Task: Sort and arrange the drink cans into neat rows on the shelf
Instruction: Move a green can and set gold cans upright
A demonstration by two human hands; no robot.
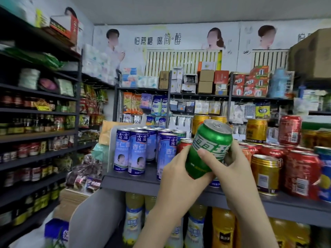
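Observation:
A green drink can (209, 145) is tilted in the air just in front of the grey shelf (132, 183). My left hand (180, 170) wraps its lower left side, thumb across the label. My right hand (236, 169) grips its right side and bottom. On the shelf behind stand tall blue-and-white cans (136, 153) at the left, red cans (300, 174) and gold cans (265, 172) at the right. A red can (183, 144) stands partly hidden behind my left hand.
More gold cans (256, 130) and a red can (290, 129) are stacked on top at the back right. Yellow and orange bottles (222, 230) fill the shelf below. Dark shelving with jars (35, 122) runs along the left. A grey-clad leg (95, 219) is at the lower left.

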